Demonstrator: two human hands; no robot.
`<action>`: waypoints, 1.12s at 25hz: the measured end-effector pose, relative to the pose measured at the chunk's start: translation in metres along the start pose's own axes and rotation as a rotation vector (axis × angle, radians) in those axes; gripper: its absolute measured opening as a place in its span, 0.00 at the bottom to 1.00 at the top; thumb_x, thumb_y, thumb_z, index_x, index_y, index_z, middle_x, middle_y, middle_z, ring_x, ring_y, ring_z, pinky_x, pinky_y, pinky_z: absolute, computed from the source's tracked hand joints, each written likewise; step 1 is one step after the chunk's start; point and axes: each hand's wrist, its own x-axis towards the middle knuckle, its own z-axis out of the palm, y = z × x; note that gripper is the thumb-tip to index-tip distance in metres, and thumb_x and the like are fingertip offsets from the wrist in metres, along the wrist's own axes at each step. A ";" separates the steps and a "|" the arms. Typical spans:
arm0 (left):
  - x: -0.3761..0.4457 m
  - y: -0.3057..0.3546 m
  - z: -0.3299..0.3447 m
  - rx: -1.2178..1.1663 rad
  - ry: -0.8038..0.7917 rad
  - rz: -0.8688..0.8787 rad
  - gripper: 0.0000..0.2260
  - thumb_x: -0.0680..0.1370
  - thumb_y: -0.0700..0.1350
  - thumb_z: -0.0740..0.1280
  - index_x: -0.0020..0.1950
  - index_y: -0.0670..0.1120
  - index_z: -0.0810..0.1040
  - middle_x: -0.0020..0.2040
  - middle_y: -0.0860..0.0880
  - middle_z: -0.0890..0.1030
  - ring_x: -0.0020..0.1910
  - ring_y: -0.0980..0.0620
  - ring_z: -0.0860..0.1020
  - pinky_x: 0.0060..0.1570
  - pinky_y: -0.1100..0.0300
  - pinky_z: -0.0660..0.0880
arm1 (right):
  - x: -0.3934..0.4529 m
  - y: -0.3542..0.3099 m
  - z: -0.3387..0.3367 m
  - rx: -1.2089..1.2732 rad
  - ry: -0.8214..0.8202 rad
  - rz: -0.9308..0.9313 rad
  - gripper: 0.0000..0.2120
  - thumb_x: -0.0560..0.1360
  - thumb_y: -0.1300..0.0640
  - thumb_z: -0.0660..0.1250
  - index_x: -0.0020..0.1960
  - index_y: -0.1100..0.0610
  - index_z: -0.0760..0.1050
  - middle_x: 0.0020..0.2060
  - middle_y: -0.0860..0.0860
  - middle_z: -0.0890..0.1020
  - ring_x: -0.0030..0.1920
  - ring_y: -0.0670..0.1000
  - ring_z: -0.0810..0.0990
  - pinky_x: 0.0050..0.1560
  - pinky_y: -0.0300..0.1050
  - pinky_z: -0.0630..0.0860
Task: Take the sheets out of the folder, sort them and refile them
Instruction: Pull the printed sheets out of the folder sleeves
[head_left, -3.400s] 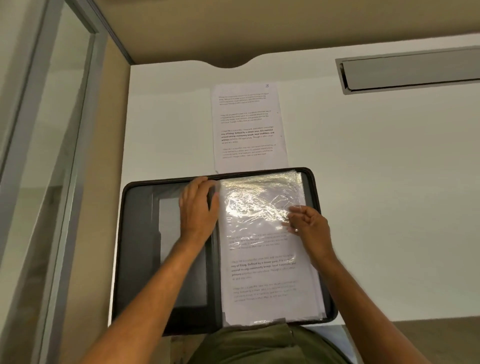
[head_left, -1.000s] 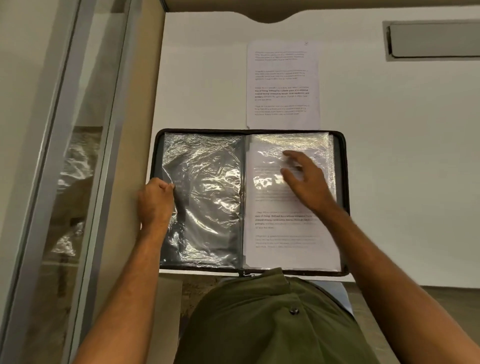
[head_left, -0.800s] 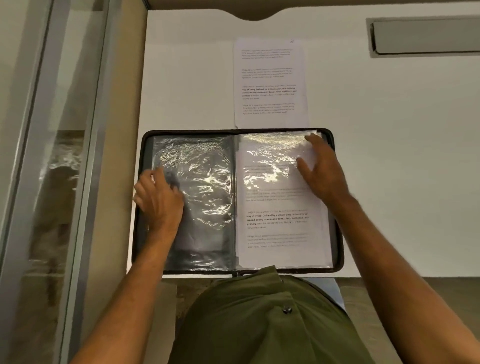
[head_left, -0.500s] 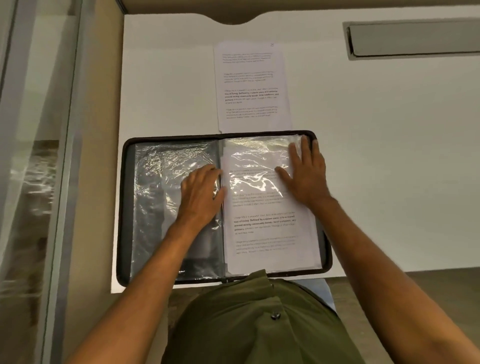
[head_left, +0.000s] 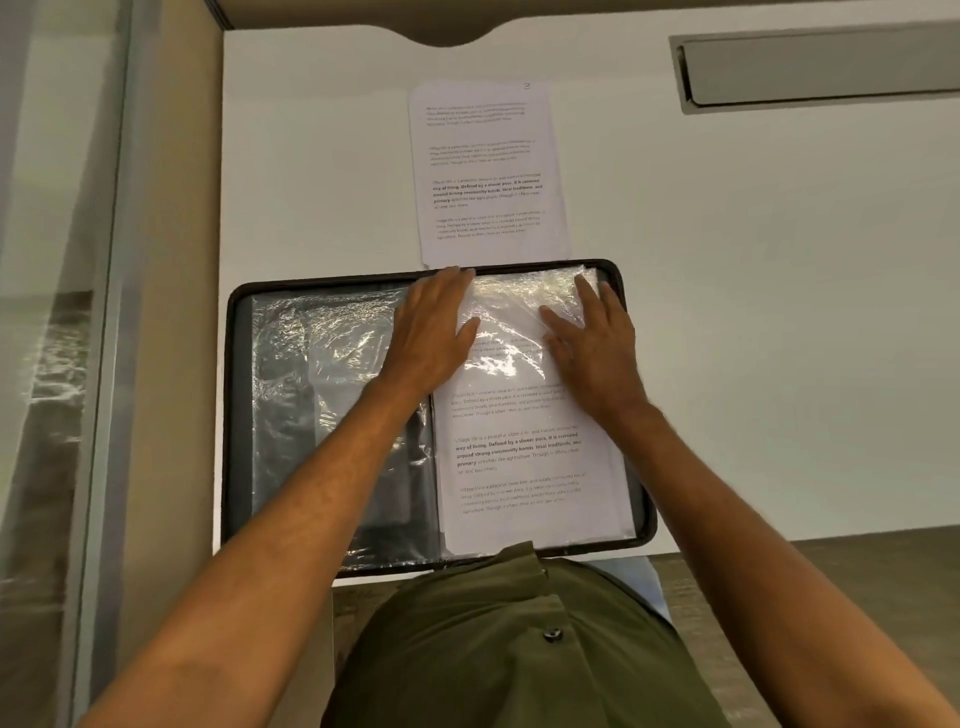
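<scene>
**Folder open flat, both hands on the right page**

Here your black folder (head_left: 234, 415) lies open on the white desk (head_left: 779, 312), spine running away from you. Its crinkled, glossy plastic sleeves (head_left: 322, 364) catch the light; the right one (head_left: 519, 457) shows a printed sheet. Your left hand (head_left: 431, 338) and right hand (head_left: 597, 348) rest flat there, fingers straight, gripping nothing. 1 loose sheet (head_left: 488, 171) lies lengthwise just beyond the folder's far edge.

Folder (head_left: 234, 415) open on surface (head_left: 779, 312), near edge; loose sheet (head_left: 488, 171) just beyond its far edge; sleeved sheets (head_left: 524, 457) in right half.
</scene>
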 end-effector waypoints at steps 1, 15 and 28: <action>0.006 0.001 -0.001 0.012 -0.001 0.019 0.22 0.83 0.46 0.66 0.78 0.49 0.69 0.77 0.48 0.69 0.76 0.45 0.63 0.74 0.45 0.59 | -0.001 -0.001 -0.002 0.016 0.005 -0.005 0.16 0.82 0.52 0.67 0.69 0.51 0.81 0.77 0.63 0.69 0.76 0.69 0.66 0.74 0.64 0.67; 0.041 0.009 -0.026 -0.026 -0.088 0.006 0.18 0.77 0.32 0.62 0.41 0.51 0.86 0.50 0.55 0.84 0.56 0.52 0.79 0.67 0.50 0.61 | -0.015 -0.021 -0.036 0.837 -0.072 0.508 0.28 0.82 0.60 0.66 0.79 0.47 0.65 0.61 0.43 0.78 0.57 0.38 0.79 0.53 0.30 0.77; 0.055 0.026 -0.013 0.119 -0.280 0.104 0.05 0.77 0.49 0.75 0.52 0.52 0.84 0.50 0.54 0.78 0.49 0.54 0.78 0.61 0.47 0.74 | -0.018 -0.026 -0.038 1.045 0.001 0.631 0.24 0.78 0.74 0.58 0.68 0.55 0.76 0.54 0.48 0.82 0.49 0.36 0.81 0.47 0.33 0.78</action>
